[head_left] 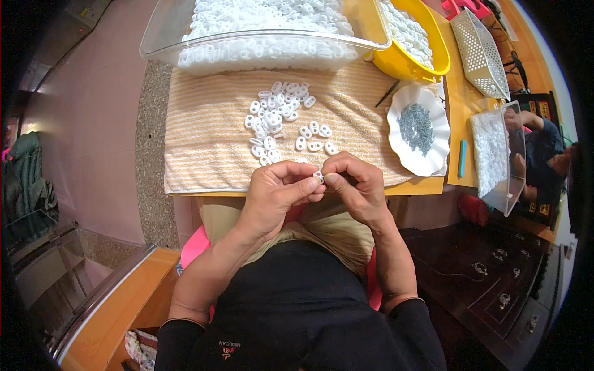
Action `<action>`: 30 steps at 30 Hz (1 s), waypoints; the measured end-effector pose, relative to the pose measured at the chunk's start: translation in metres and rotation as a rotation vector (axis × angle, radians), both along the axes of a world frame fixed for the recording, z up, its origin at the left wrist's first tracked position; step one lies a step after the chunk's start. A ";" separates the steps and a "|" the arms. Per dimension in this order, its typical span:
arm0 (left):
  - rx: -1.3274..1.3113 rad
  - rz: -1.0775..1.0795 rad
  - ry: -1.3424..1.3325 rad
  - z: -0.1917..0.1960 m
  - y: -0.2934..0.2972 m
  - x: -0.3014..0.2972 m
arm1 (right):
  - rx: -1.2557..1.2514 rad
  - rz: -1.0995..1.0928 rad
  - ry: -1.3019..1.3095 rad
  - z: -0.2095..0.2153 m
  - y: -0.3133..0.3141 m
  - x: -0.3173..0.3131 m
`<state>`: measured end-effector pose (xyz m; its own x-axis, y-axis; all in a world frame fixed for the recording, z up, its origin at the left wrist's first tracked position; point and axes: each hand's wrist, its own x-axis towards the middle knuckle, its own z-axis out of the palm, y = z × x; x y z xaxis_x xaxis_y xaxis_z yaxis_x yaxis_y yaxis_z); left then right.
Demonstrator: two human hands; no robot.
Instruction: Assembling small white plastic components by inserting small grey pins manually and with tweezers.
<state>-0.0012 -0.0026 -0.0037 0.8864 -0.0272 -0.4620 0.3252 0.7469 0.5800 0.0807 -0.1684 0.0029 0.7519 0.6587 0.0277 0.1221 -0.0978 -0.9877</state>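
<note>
At the frame's centre, the left hand (270,193) and right hand (359,187) pinch one small piece (318,175). A white dish (403,154) stands upper right.

Open leftward from the left grip (274,193), over bare striped towel (207,133) to its left edge. Obstructed ahead by loose white pieces (314,146), then the white pile (270,116), and farther off the tall clear bin (162,37). Passable forward from the right grip (360,190), between loose pieces and the fluted plate (440,133). Blocked beyond, at upper right, by the yellow tub (402,69), with a thin dark stick (387,94) lying before it.
</note>
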 end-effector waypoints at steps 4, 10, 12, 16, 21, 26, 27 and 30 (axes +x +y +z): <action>0.063 0.011 -0.009 0.001 -0.002 -0.002 | -0.004 -0.014 0.086 0.003 0.002 -0.004; 0.164 0.025 -0.084 0.001 -0.004 -0.002 | -0.039 -0.030 0.093 0.000 -0.001 -0.005; 0.177 0.026 -0.088 0.002 -0.004 -0.002 | -0.040 -0.029 0.099 0.000 0.000 -0.006; 0.189 0.029 -0.103 0.002 -0.004 -0.002 | -0.037 0.015 0.147 0.003 -0.002 -0.004; 0.151 0.039 -0.090 0.004 -0.004 -0.001 | -0.005 -0.015 0.202 0.002 -0.001 -0.005; 0.120 0.040 -0.084 0.004 -0.004 -0.001 | -0.010 -0.029 0.191 0.002 0.000 -0.006; 0.120 0.044 -0.084 0.003 -0.004 -0.002 | -0.021 -0.033 0.169 0.003 0.001 -0.007; 0.129 0.051 -0.095 0.001 -0.006 -0.002 | -0.069 -0.028 0.082 0.004 0.001 -0.007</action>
<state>-0.0034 -0.0085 -0.0028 0.9250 0.0734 -0.3729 0.2278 0.6784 0.6985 0.0739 -0.1676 0.0068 0.7680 0.6356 -0.0791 0.0373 -0.1678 -0.9851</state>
